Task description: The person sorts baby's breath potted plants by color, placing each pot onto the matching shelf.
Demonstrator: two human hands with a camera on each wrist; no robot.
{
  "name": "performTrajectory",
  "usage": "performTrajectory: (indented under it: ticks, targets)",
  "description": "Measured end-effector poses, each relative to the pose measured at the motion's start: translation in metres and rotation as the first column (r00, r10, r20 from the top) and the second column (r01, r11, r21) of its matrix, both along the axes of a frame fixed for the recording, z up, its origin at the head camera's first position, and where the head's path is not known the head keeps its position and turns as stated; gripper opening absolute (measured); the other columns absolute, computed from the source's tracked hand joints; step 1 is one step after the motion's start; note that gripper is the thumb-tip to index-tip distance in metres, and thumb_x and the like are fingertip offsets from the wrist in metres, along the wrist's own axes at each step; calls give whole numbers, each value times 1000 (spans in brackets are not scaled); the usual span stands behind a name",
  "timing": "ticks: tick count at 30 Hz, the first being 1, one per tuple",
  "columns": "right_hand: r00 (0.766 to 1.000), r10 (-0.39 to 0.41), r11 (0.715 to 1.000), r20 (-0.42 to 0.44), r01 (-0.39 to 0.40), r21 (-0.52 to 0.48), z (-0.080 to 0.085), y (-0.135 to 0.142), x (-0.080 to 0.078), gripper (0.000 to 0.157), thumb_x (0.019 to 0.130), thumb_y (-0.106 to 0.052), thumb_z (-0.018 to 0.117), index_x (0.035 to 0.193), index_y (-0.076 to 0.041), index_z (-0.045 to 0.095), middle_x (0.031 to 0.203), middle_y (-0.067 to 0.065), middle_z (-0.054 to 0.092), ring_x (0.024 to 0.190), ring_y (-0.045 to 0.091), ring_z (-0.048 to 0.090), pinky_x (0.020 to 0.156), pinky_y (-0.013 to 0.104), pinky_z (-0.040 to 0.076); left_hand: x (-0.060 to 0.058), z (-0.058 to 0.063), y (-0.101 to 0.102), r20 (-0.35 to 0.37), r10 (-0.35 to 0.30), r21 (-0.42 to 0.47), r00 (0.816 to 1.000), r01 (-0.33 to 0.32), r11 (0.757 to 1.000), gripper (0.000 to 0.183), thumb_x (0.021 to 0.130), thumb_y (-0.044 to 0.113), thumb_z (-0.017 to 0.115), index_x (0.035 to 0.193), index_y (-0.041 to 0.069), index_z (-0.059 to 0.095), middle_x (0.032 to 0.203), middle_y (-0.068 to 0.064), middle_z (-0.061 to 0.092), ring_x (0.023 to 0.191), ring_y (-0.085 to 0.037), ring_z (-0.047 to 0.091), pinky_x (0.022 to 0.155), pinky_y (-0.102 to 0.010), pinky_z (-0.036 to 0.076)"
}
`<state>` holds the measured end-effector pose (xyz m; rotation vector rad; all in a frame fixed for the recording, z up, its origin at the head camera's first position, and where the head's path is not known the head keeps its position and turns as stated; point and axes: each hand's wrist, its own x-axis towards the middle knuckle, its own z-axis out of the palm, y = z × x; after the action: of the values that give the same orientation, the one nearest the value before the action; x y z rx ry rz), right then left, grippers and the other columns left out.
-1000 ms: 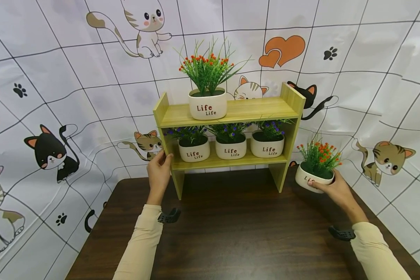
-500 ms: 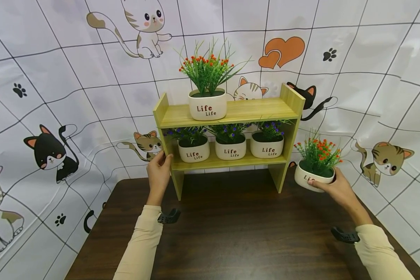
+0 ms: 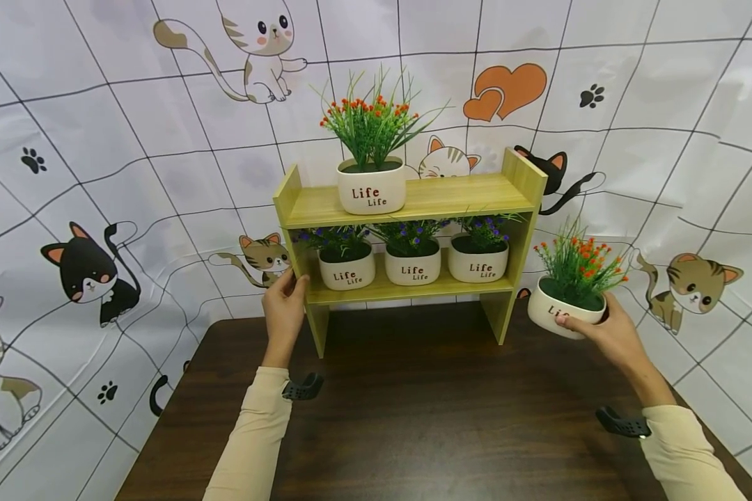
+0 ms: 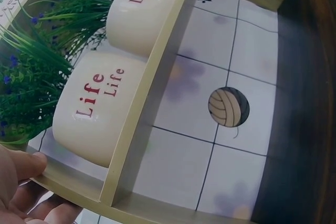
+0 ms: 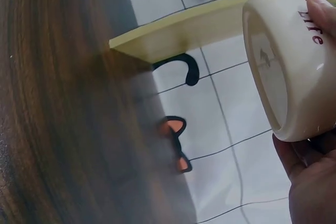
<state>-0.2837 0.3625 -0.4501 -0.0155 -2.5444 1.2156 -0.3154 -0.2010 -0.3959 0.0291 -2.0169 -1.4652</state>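
My right hand [image 3: 611, 334] grips a white potted plant [image 3: 567, 306] with orange flowers, holding it in the air right of the shelf. The right wrist view shows the pot's underside [image 5: 268, 77], with the thumb on its lettered front. My left hand [image 3: 284, 309] pinches the left side panel of the wooden shelf [image 3: 413, 292]. In the left wrist view, the thumb [image 4: 29, 164] lies inside the panel's edge and the fingers outside. One orange-flowered potted plant [image 3: 372, 188] stands on the top board. Three purple-flowered potted plants [image 3: 412, 266] stand in a row on the lower board.
The shelf stands at the back of a dark brown wooden table [image 3: 426, 417]. Behind it and at both sides hangs a white sheet [image 3: 213, 181] with a grid and cartoon cats. A dark strap [image 3: 623, 422] is on each wrist.
My right hand has lifted the orange-flowered potted plant slightly and moved a little right, tilting it somewhat more. The left hand and the shelf stay in place.
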Motion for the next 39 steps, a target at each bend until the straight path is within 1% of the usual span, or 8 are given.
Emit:
performTrajectory:
  ticks: [3,5,9,12,20,28,35,39]
  targets:
    - [1000,-2,1000,0,2,9,6,-2,3,83,92,-42,83,153,-2,43,126,18,61,97,6,50,78,22,40,0,0,0,3,5,1,1000,-5,1000,38,103,9,71,139,-1,69,129,-26,73,119,-38,73,79,-1,47]
    - [1000,2,1000,-10,-2,12,9,-4,4,80,92,-40,84,150,-2,45,118,11,62,94,3,51,76,21,41,0,0,0,3,7,3,1000,-7,1000,37,103,9,71,139,-1,69,129,-25,73,119,-38,73,79,-1,47]
    - [999,19,1000,-49,-19,0,15,-6,7,72,91,-33,86,145,-2,50,104,-8,61,89,-4,52,73,16,44,-1,-1,0,2,1,5,1000,-1,1000,36,104,9,70,139,0,70,129,-25,73,120,-37,73,80,-1,47]
    - [997,32,999,-71,-32,-2,20,-9,10,70,91,-30,86,145,-1,51,102,-13,60,88,-6,53,72,14,44,-1,-1,0,3,-1,2,1000,1,1000,36,104,9,70,138,0,70,129,-25,73,120,-38,73,79,-1,46]
    - [995,32,999,-99,-28,45,39,-24,18,68,90,-34,86,139,-1,53,105,9,63,83,-2,53,69,17,43,-2,0,-1,1,-4,7,1000,4,1000,36,103,7,71,138,-2,70,130,-26,73,121,-37,73,82,-2,47]
    - [991,46,997,-124,-37,75,52,-36,21,65,86,-32,89,133,1,57,111,21,69,83,-1,51,69,18,42,-1,-2,-1,-2,-9,8,1000,9,1000,37,103,8,71,139,0,69,130,-25,73,121,-37,73,81,-1,47]
    - [988,73,996,-140,-64,67,62,-46,26,68,86,-31,89,136,1,55,116,26,69,84,-2,52,69,17,43,-2,-2,-1,-15,-15,5,1000,15,1000,36,103,8,71,138,0,70,130,-26,73,120,-38,73,81,-1,48]
    - [983,89,995,-161,-80,60,71,-53,29,68,85,-30,90,137,0,57,113,22,70,84,-2,54,69,16,44,-2,-2,-2,-3,-10,0,1000,10,1000,37,104,9,71,140,0,69,132,-25,72,122,-37,73,83,-3,49]
